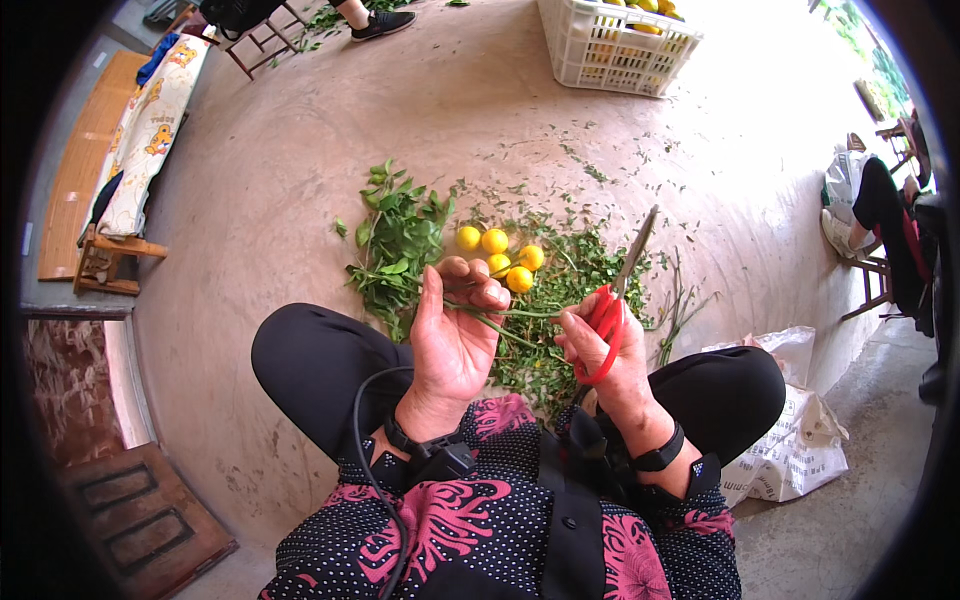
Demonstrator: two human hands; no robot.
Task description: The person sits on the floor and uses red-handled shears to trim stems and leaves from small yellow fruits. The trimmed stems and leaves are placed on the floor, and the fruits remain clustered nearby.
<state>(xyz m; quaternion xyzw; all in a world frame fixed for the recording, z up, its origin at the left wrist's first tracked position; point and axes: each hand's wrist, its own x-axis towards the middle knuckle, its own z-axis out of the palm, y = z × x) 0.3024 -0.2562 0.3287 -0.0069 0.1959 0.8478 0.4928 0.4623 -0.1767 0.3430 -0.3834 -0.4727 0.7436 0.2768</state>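
Note:
My left hand [457,330], palm turned up and fingers curled, holds several long green stems [510,330]. Leafy green branches [405,225] spread on the floor just beyond it. Red-handled scissors [606,330] are in my right hand [626,360], blades pointing up and away. The right fingertips pinch the end of one stem. Past my left fingers lies a small group of yellow citrus fruits [494,241]. Cut leaves and twigs [555,262] cover the floor before my knees.
A white plastic crate [622,56] of yellow-green fruit stands ahead. Bare stems [679,307] lie to the right, near printed white sacks [787,442]. A covered bench [154,135] stands at left. Other people's legs and feet [382,25] show ahead and at right.

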